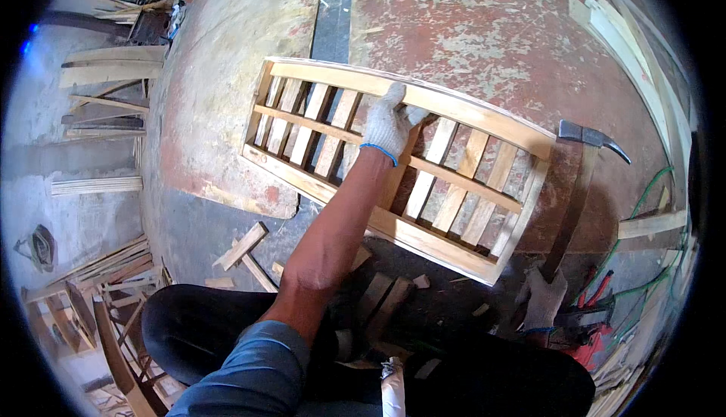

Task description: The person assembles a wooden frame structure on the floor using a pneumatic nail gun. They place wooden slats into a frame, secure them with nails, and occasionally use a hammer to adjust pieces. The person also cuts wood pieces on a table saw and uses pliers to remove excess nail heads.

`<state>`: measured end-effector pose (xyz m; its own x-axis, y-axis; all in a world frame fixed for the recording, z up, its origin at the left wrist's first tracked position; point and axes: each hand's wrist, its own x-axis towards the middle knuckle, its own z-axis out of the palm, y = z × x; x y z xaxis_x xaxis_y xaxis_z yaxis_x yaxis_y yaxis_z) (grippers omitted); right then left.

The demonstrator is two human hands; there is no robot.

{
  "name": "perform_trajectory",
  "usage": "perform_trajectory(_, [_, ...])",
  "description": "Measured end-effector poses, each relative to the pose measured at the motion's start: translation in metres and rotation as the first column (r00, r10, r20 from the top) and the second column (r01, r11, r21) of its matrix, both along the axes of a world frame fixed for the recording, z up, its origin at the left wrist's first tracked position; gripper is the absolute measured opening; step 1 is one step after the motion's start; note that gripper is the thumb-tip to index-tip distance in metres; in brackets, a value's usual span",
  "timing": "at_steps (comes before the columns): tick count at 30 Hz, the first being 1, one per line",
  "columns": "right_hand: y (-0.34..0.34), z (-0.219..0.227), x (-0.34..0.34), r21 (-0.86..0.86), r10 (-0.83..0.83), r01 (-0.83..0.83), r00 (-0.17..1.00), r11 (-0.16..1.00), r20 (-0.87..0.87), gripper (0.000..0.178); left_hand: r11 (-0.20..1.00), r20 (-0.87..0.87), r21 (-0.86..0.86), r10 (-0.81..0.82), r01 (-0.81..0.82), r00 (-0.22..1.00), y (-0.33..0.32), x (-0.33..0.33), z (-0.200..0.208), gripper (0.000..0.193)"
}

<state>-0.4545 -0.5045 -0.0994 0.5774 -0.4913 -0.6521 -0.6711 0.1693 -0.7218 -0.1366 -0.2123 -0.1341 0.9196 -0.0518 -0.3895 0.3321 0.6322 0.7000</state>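
Note:
A slatted wooden frame [435, 243], rectangular with a lengthwise bar crossing several slats, is held at a slant in front of me. My left hand [386, 120], in a white knit glove with a blue cuff edge, is closed round its far rail near the middle. To the right of the frame, my right hand [543, 300], gloved too, is wrapped round the lower end of a claw hammer's handle. The claw hammer [594, 140] points away from me, its metal head beside the frame's far right corner and its curved claw to the right.
Wood offcuts [240, 247] lie on the worn red and grey floor [227, 114]. Long boards [620, 46] and a green cord [643, 198] run along the right. Red-handled tools [601, 287] lie near my right hand. Planks [113, 65] and scrap wood are stacked at the left.

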Motion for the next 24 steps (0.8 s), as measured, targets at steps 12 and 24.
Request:
perform_trajectory(12, [-0.004, 0.01, -0.006, 0.063, 0.016, -0.017, 1.0, 0.998, 0.013, 0.011, 0.999, 0.043, -0.026, -0.02, 0.021, 0.999, -0.001, 0.001, 0.0, 0.029])
perform_trajectory(24, [-0.003, 0.039, -0.006, -0.072, 0.013, -0.01, 0.999, 0.997, 0.04, 0.009, 0.995, 0.03, 0.089, -0.057, 0.054, 0.998, 0.012, 0.006, -0.003, 0.035])
